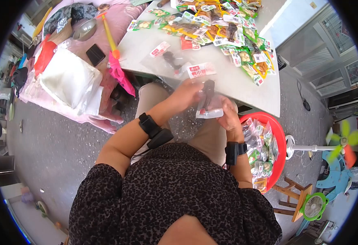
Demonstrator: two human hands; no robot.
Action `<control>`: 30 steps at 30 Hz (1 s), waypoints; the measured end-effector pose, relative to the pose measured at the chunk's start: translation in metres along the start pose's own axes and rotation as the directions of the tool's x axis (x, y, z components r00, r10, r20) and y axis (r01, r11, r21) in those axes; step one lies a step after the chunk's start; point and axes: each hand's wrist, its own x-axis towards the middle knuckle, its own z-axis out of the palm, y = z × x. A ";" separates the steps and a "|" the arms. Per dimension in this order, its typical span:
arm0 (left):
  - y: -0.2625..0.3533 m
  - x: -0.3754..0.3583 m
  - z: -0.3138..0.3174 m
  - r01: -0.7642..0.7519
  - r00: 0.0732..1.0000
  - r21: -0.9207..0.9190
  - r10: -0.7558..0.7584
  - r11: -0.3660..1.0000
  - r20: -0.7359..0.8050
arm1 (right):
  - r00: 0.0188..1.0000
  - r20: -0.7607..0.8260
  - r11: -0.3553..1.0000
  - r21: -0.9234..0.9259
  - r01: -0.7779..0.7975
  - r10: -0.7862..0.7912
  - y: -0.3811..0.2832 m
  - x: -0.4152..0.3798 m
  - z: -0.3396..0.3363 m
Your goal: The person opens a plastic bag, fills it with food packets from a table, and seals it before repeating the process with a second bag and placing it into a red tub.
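Over my lap, at the table's front edge, a clear plastic packet (208, 102) with a dark piece of food inside is between my hands. My left hand (188, 94) pinches its upper left side, with the fingertips partly hidden. Fingers of my right hand (228, 115) are closed on its right edge. Just beyond, a second clear packet (172, 61) with dark contents lies on the white table (134, 51). A red-and-white label (200, 70) shows right above my left hand.
Many colourful food packets (215, 28) are heaped at the table's far right. A red basin (282, 141) full of packets stands by my right arm. To the left, a pink-covered surface (70, 108) bears a white bag (68, 77), a black phone (95, 54) and a metal bowl (84, 30).
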 end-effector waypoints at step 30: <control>0.010 0.005 -0.037 0.032 0.816 0.998 0.578 -0.058 0.007 | 0.870 -0.483 0.994 -0.087 0.063 -0.097 0.022 0.020 0.014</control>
